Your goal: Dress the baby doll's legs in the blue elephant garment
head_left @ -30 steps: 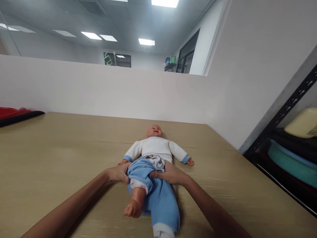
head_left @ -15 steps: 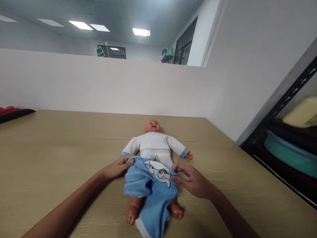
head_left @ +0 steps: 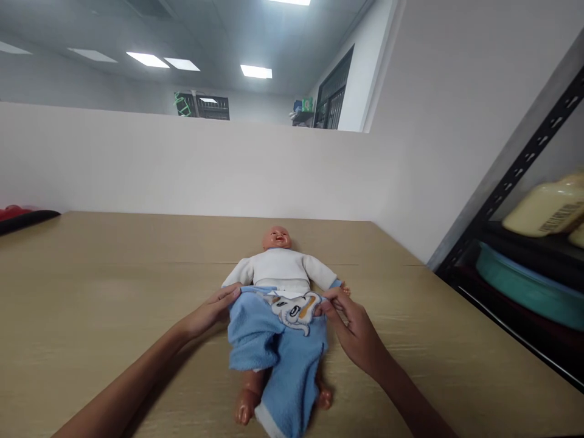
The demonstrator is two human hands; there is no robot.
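A baby doll [head_left: 279, 267] lies on its back on the table, head away from me, in a white long-sleeved top with blue cuffs. Blue fleece pants [head_left: 292, 359] with an elephant patch cover its hips and legs. One bare foot sticks out below the shorter-lying left pant leg; the other foot shows beside the right leg, whose white-edged end reaches toward me. My left hand [head_left: 214, 309] is closed on the left end of the waistband, thumb on top. My right hand [head_left: 350, 322] pinches the waistband's right end, near the patch.
The wooden table [head_left: 137, 274] meets a low white wall [head_left: 205, 164] at the back. On the right stands a black shelf rack [head_left: 515, 176] with cream bottles [head_left: 547, 207] and a teal basin [head_left: 524, 286]. A black-edged red item [head_left: 16, 213] sits far left.
Both hands have drawn the pants' waistband slightly up toward the doll's top, and its right side is spread wider. More of the white lower garment is covered. The view has tilted up slightly.
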